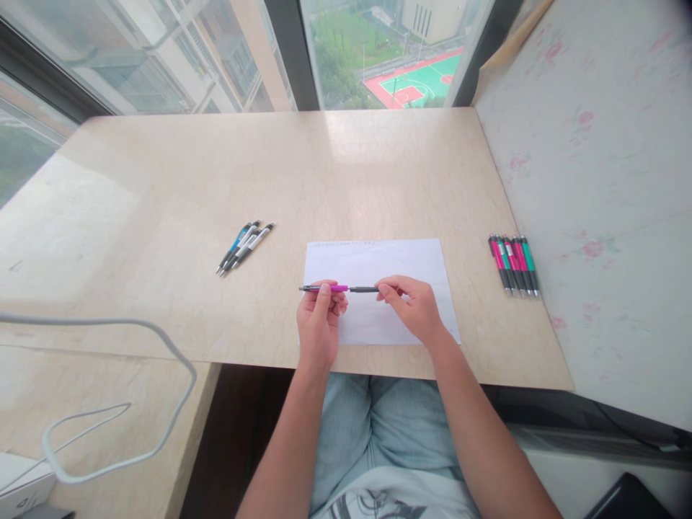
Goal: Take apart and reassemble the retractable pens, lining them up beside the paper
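Above a white sheet of paper (400,259), my left hand (318,317) pinches the purple pen barrel (339,288), whose dark clicker end points left. My right hand (414,303) grips the far end of a black pen grip section (363,290) between thumb and fingers. The two pen parts lie in one line, end to end, with a thin light piece visible where they meet. Whether they are joined there I cannot tell. Small marks run along the paper's top edge.
Several blue and silver pens (244,249) lie at the left. Several pink and green pens (513,265) lie in a row near the papered wall (605,180) on the right. A grey cable (178,353) loops at the lower left, by a white box (27,483). Windows edge the table's back.
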Available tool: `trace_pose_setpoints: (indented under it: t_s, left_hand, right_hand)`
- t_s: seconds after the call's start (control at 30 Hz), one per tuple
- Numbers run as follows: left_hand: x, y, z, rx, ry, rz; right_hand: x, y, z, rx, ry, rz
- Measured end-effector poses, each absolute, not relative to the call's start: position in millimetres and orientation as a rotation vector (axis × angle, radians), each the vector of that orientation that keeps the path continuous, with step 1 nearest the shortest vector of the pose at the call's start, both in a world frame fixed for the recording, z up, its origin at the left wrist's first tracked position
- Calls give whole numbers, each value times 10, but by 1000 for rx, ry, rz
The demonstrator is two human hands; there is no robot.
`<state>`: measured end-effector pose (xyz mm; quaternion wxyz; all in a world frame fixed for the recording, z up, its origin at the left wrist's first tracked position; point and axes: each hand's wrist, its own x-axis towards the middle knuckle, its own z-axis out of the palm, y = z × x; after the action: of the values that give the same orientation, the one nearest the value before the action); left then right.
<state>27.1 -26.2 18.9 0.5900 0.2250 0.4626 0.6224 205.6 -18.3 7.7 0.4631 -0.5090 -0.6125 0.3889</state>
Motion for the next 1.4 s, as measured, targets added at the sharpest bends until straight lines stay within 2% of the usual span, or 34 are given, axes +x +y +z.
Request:
trace_pose_setpoints:
  t_s: [0.27, 0.53, 0.87, 1.17, 1.4]
  left_hand:
    - [257, -260, 216, 506, 1082, 1454]
    - [237, -247, 240, 401, 1064, 1470]
    - [227, -220, 271, 170, 920, 1385]
    - [299, -256, 266, -5, 740, 1297]
    - [310, -294, 389, -164, 536, 1258]
  right_hand:
    - [2037, -188, 107, -1203, -1456, 889]
    - [2088, -195, 93, -1191, -1181, 944]
    - [2130, -197, 174, -1215, -1126, 825]
    - [2081, -174, 852, -1144, -1702, 449]
    - [2019, -145, 1333, -1106, -1786, 306]
